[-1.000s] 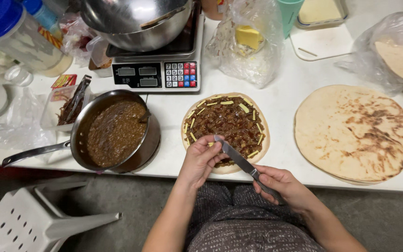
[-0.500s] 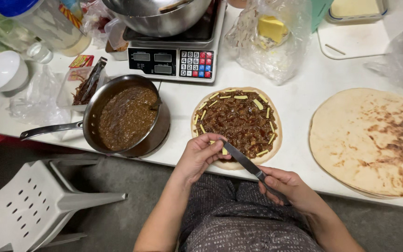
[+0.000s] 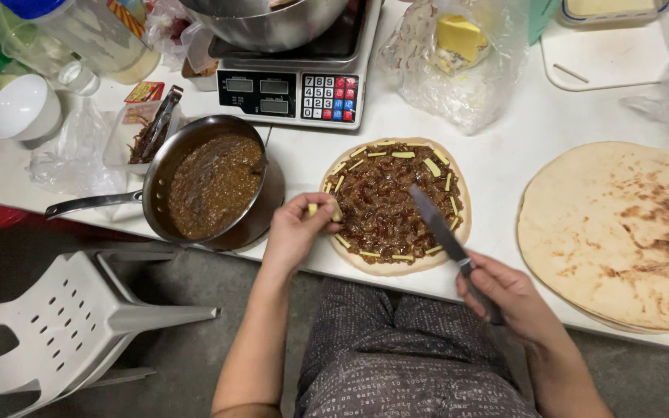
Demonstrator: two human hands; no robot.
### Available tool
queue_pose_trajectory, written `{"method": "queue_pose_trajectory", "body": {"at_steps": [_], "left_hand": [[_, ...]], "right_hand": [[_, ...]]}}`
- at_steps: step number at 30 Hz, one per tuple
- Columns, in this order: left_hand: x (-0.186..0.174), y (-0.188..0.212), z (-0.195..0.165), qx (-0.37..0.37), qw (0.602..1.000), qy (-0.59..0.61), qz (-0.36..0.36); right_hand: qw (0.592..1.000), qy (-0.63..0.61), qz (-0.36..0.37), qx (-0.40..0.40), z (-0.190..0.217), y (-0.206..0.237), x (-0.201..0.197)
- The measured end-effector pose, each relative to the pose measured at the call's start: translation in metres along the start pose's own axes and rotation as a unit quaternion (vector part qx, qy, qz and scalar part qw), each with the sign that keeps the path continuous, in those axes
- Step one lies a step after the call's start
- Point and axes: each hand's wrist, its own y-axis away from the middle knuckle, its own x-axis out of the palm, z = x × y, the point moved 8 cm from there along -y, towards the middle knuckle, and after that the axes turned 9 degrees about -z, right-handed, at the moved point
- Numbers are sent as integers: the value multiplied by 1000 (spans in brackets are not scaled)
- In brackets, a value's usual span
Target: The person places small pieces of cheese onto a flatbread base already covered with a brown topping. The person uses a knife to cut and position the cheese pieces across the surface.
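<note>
The knife (image 3: 441, 224) has swung up, its blade now lying over the topped flatbread (image 3: 394, 206) instead of at the near rim. The left hand (image 3: 294, 230) has shifted to the bread's left edge, pinching a yellow strip (image 3: 313, 208).

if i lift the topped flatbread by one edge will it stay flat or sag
The topped flatbread would likely sag: it looks thin and is loaded with dark filling. The loose cheese strips would probably slide off. It probably needs support underneath.

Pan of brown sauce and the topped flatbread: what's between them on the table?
In the head view, only a narrow strip of bare white table separates the pan from the topped flatbread; the left hand hovers near its front end.
</note>
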Motion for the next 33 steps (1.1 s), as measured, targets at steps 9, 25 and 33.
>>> {"method": "queue_pose_trajectory", "body": {"at_steps": [9, 25, 33], "left_hand": [[2, -1, -6, 48, 979, -195, -31], [20, 30, -4, 91, 951, -291, -45], [12, 28, -10, 137, 926, -342, -84]], "right_hand": [[998, -23, -49, -28, 12, -4, -15], [997, -45, -58, -18, 12, -3, -14], [997, -44, -53, -25, 13, -3, -13]]}}
